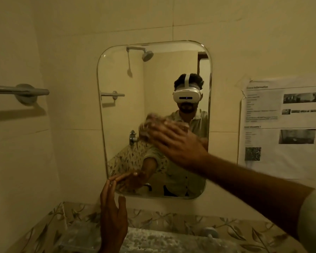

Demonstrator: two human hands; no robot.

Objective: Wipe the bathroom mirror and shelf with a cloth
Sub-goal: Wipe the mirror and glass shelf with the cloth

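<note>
Head view: the right hand (173, 141), fingers flat and close together, presses a blurred cloth (150, 125) against the middle of the wall mirror (120, 79). The left hand (113, 214), fingers straight and together, empty, touches the mirror's lower left edge above the shelf (171, 240).

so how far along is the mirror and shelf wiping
Nothing is visibly finished. In hand: the right hand presses a blurred patterned cloth against the rounded frameless wall mirror, mid-glass, while the left hand braces its lower corner. Left: the speckled shelf below, untouched.
</note>
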